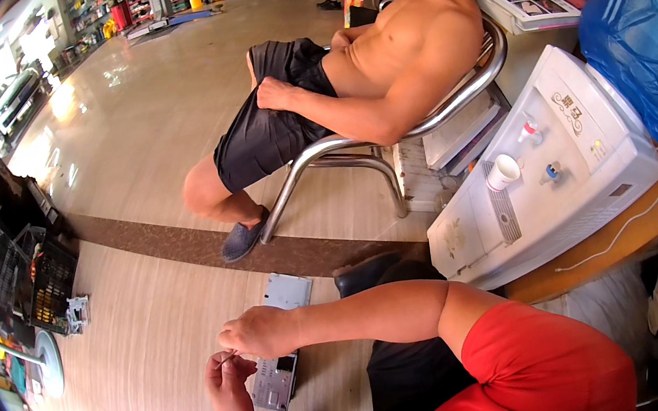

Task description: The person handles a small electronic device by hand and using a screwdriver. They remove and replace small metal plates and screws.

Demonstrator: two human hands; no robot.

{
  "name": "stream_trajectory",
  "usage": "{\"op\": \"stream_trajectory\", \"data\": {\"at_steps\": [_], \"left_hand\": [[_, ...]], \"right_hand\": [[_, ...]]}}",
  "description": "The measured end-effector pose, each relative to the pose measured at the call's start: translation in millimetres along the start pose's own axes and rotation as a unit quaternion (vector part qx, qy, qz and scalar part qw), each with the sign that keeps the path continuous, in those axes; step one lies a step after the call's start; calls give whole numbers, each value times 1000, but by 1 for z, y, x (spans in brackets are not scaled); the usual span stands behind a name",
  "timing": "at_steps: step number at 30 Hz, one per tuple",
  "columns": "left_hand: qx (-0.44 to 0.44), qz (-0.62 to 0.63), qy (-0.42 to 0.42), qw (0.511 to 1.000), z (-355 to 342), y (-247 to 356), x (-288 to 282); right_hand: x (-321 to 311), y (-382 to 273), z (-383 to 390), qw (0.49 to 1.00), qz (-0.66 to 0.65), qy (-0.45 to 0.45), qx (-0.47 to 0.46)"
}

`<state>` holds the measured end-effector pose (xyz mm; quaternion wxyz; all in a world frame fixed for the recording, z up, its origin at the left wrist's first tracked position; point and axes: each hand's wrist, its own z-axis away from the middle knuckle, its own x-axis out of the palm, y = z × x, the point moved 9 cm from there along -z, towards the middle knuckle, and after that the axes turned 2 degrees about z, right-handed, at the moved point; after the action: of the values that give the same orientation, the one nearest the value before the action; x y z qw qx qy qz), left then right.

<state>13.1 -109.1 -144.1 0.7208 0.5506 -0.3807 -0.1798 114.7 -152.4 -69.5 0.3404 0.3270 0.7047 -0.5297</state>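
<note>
My right arm reaches across to the left, and my right hand [260, 332] is closed in a pinch. Just below it, my left hand [230, 384] is closed too, fingertips almost meeting those of the right. Between them is a thin dark piece [228, 357], too small to name. Beyond and beneath my hands lies a flat grey metal device casing [291, 290], with a slotted, darker-marked section [273, 386] nearer me. My right forearm hides its middle.
A person [399, 50] in dark shorts sits in a metal-framed chair [313, 153] ahead. At right, a white water dispenser [470, 235] holding a paper cup [503, 172] rests on a wooden table [593, 264], near a blue plastic bag [643, 31]. Black crates [51, 281] stand at left.
</note>
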Motion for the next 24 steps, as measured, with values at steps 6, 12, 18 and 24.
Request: {"op": "stream_trajectory", "data": {"at_steps": [6,12,18,24], "left_hand": [[-7,-31,-1,1000,8,-3,-5],[3,24,-27,999,4,1,5],[-12,23,-18,999,4,-1,6],[-5,26,-3,1000,3,2,1]], "right_hand": [[4,-14,-1,999,-17,13,-30],[8,-11,-1,1000,9,-4,-21],[4,-11,1,1000,-2,-17,1],[1,-13,-3,1000,15,4,1]]}}
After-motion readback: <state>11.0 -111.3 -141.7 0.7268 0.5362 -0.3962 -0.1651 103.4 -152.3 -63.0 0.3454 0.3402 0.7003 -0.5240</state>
